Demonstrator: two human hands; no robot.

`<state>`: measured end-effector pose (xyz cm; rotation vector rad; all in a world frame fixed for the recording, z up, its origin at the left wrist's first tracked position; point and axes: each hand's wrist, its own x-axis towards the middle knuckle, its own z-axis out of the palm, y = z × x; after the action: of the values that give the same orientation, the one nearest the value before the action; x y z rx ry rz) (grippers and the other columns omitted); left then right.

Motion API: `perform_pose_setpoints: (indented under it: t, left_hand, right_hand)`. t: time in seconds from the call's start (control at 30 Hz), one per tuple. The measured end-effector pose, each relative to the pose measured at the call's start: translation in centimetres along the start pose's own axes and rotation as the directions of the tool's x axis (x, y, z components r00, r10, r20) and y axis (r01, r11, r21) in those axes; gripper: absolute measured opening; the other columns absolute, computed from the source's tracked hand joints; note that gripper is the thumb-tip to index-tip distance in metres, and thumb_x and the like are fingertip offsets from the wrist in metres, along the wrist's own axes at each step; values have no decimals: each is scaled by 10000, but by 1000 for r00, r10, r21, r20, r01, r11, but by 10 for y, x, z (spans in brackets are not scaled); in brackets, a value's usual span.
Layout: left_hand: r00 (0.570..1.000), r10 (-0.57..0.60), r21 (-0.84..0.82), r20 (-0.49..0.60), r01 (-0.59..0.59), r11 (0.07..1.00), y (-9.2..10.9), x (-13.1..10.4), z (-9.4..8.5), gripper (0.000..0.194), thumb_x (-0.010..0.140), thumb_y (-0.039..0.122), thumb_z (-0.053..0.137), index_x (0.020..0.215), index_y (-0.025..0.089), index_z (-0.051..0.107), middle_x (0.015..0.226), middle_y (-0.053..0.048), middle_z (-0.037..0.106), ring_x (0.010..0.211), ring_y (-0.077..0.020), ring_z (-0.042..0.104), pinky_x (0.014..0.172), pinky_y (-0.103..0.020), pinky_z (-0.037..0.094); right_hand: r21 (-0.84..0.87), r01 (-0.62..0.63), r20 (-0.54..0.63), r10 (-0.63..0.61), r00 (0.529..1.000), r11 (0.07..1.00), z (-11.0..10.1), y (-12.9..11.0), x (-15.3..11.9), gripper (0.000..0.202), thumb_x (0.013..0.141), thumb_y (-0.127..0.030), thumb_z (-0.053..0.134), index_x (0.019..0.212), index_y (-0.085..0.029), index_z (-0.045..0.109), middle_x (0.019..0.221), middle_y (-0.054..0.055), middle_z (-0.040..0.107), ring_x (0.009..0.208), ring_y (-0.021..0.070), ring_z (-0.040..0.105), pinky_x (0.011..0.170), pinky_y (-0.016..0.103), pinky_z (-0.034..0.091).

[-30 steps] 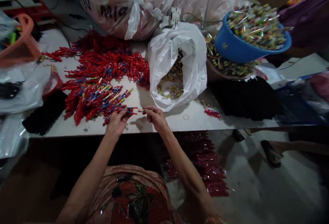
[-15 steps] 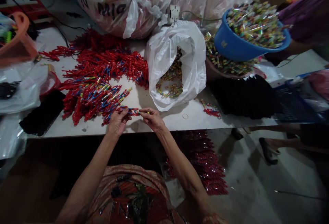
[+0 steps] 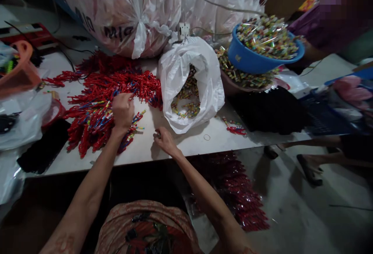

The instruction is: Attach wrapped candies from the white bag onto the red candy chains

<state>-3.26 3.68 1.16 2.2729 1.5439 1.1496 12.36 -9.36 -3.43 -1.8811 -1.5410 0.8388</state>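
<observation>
My left hand [image 3: 122, 108] reaches over a pile of slim red and blue plastic figures [image 3: 90, 124]. Its fingers curl downward, and what they hold, if anything, is hidden behind the hand. Several figures at the pile's near side carry small multicoloured candy-like tubes. My right hand [image 3: 165, 141] hovers at the table's front part, fingers curled together; anything in them is too small to make out. Just beyond it stands an open white plastic bag [image 3: 208, 102] with many small colourful tubes [image 3: 189, 108] inside.
A blue basin [image 3: 250, 58] heaped with wrapped tubes sits back right, a black cloth-like heap [image 3: 271, 110] before it. Large filled plastic bags [image 3: 116, 9] line the back. An orange basket [image 3: 20, 75] stands left. A rubber band [image 3: 206, 137] lies on the white table [image 3: 186, 145].
Half a second ago both hands held a red and blue figure with a tube between them. My left hand has since moved up onto the pile; my right has shifted slightly left and down.
</observation>
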Motion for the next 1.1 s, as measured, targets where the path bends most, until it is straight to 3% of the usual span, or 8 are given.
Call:
perform_pose_setpoints:
  t: [0.1,0.2,0.37,0.57,0.67,0.83,0.97,1.1]
  left_hand:
    - [854,203,121,478,-293,948,13,35,48,414,804,34,456,1135,207,635,1294,-128,572,1241,-306,460,1015,-507,342]
    - [716,226,130,660,-405,905,25,46,80,439,784,14,476,1179,153,610,1322,-180,543,1225,-328,469,985,-510,360]
    - [726,231,121,648,-398,909,32,32,80,354,828,28,412,1092,97,638,1158,-209,621,1084,-283,563,895,-408,425]
    - [964,-165,-384,209,236,893,28,10,43,144,742,167,629,884,159,652,828,-46,692,808,-193,634,752,-297,479]
    - [823,-494,-758,280,506,412,29,-15,20,209,626,255,749,753,156,617,654,8,648,593,-134,601,606,-246,485]
    - [544,-587,-752,600,633,-183,36,-61,-8,250,593,227,789,728,149,594,622,1,666,498,-112,595,506,-220,493]
    - [439,-604,-684,665,682,-258,39,-87,-18,214,587,169,776,723,127,618,603,-15,665,501,-111,605,457,-185,461]
    - [520,-509,-648,686,754,-104,42,-100,-24,321,463,166,837,708,114,638,561,8,637,441,-79,546,410,-164,407]
  right_hand:
    - [-111,6,51,0,999,994,-4,2,-4,350,783,-97,490,1093,-161,639,1090,107,674,993,222,614,853,329,456]
    - [-118,-18,23,21,1000,993,-10,2,-7,381,795,-108,501,1131,-199,656,1105,80,694,1022,229,626,880,336,458]
    - [50,-35,-26,36,999,998,-16,12,-15,335,797,-179,547,1102,-217,682,942,44,720,897,216,646,839,352,479]
    - [419,-21,-87,62,994,908,-23,15,-26,291,797,-310,585,1058,-196,646,689,-6,658,634,139,597,593,244,463]
    - [607,-52,-36,93,995,793,-29,2,-25,241,763,-361,619,930,-188,617,630,-22,633,501,100,534,478,206,407]
    - [860,-105,-4,212,977,500,-27,-21,-16,368,648,-404,723,865,-204,504,590,-38,632,484,103,571,451,195,423]
    - [906,-57,-77,296,952,419,-25,-25,-11,398,583,-362,777,798,-205,480,579,-56,616,474,85,571,428,167,394]
    - [928,-56,-45,260,965,367,-26,-29,-11,398,580,-352,787,824,-203,509,591,-68,610,457,66,539,423,166,394]
